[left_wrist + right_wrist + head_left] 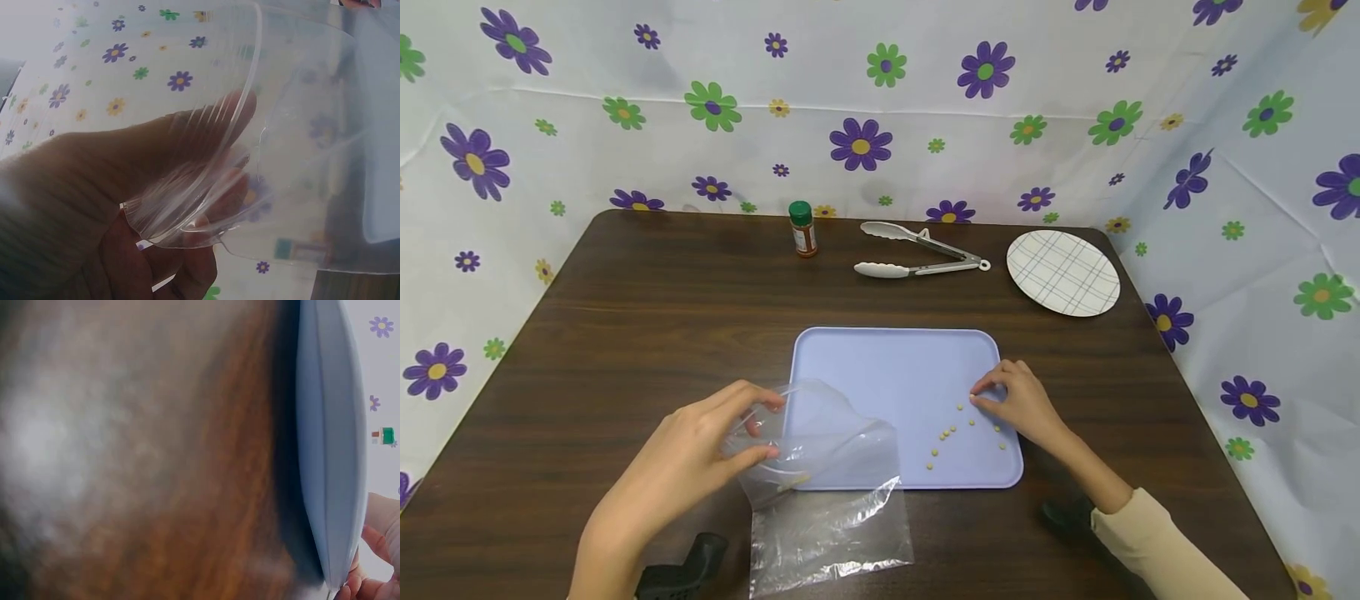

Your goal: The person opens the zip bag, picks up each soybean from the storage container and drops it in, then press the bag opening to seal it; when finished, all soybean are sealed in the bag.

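Note:
My left hand [688, 450] grips a clear plastic bag [831, 533] by its mouth, holding it apart with thumb and fingers. In the left wrist view, the thumb lies along the bag's rim [247, 75] and other fingers curl below it. A few yellow pieces [793, 482] show through the bag. Over the right side of a pale blue tray [880, 358], my right hand [1022, 407] has thumb and index fingertip together, pinching a small pale yellow round piece. Several more such pieces [952, 429] lie scattered on the tray. The bag overlaps the tray's left front corner.
Behind the tray lie grey-and-white tongs [925, 250], spread apart. Left of them stands a spice jar [802, 229] with a green lid; at the back right is a checked plate [1063, 273]. Flowered cloth [861, 100] borders the dark wooden table [647, 317].

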`<state>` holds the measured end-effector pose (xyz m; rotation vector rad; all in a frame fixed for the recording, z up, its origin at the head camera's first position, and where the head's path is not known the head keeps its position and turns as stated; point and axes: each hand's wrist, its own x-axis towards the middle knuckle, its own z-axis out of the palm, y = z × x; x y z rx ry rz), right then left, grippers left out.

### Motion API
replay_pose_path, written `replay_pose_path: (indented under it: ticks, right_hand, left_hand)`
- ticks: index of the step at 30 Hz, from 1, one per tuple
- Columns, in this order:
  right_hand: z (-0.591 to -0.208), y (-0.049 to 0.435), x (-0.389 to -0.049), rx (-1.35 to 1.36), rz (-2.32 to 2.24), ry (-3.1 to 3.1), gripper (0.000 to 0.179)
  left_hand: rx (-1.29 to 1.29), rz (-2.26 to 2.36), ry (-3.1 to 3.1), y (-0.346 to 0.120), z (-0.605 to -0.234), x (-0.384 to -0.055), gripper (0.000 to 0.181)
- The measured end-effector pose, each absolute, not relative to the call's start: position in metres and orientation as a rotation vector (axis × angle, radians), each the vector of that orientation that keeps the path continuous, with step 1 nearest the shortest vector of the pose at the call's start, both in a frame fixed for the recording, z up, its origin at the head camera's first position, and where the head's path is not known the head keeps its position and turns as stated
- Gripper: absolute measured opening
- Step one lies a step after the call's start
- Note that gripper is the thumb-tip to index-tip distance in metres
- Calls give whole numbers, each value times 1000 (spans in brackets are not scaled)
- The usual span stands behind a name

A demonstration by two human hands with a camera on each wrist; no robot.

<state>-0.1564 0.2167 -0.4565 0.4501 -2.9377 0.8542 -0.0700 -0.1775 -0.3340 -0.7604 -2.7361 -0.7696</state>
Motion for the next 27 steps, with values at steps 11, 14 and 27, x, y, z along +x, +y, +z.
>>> replay_pose_path:
  ticks: [11, 14, 27]
  right_hand:
    - [-401, 189, -157, 498, 1015, -2824, 9]
    - [-371, 166, -153, 583, 1165, -2712, 10]
    - [-324, 72, -116, 1324, 993, -2432, 8]
  left_hand:
    - [-761, -778, -2755, -176, -334, -70, 46]
    - [-750, -781, -2779, -173, -333, -70, 46]
    - [-743, -756, -2814, -167, -326, -70, 44]
